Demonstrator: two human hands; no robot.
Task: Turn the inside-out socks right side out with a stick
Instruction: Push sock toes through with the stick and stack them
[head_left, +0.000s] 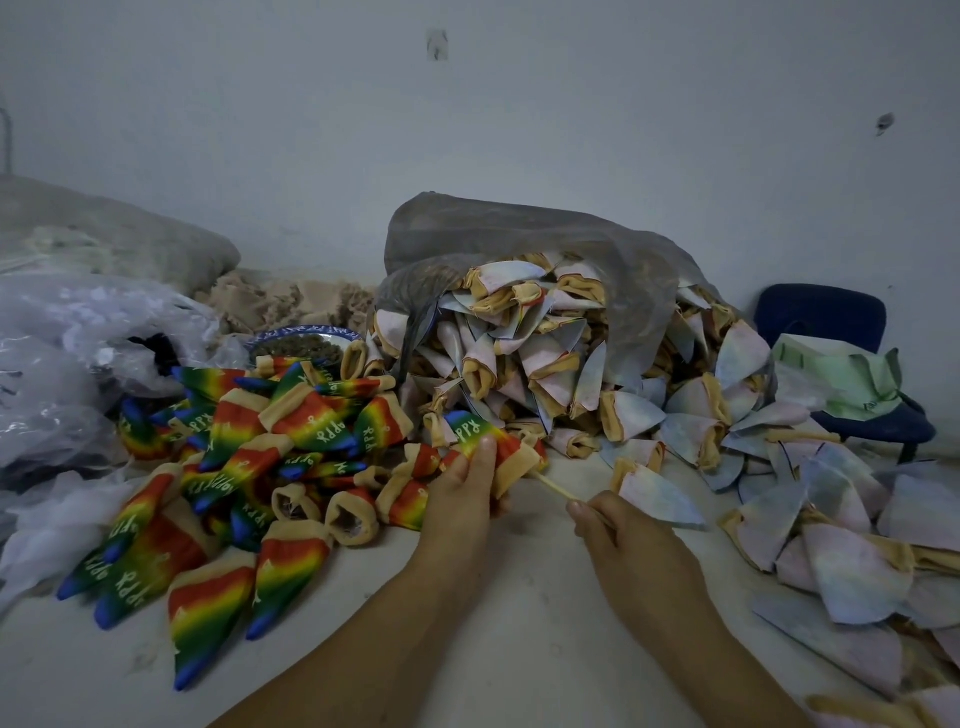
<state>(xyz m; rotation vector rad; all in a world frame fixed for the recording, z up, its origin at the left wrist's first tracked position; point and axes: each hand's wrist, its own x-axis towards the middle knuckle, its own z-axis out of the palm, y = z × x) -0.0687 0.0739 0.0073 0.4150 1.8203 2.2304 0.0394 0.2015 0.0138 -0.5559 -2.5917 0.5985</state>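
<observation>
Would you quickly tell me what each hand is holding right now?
Left hand: grips a rainbow sock.
Right hand: pinches the stick, whose far end goes into that sock's cuff.

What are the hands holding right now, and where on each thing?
The left hand grips the rainbow sock around its middle; the right hand pinches the stick at its near end.
</observation>
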